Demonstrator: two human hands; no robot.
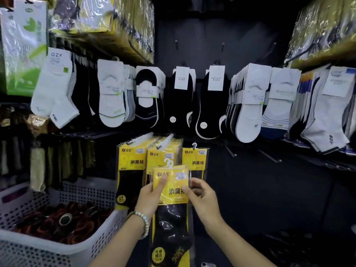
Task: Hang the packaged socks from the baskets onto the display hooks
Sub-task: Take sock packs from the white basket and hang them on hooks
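The left hand [152, 197] and right hand [204, 201] pinch a sock pack [173, 183] printed 消臭袜, under QZF socks [55, 89].

Single view: head-worn wide-angle camera, facing forward and slightly down at the display wall [212, 35], close range. Left hand [152, 193] and right hand [202, 199] hold a sock pack [173, 183] low centre. Basket [92, 189] sits lower left. Frame edges bow.

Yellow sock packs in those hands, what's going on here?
A person is hanging up socks. The left hand and the right hand both grip a small bunch of yellow sock packs by the upper edges, not yet hung. Matching hung packs already fill the display hooks just behind. A white basket at the lower left holds more dark socks.
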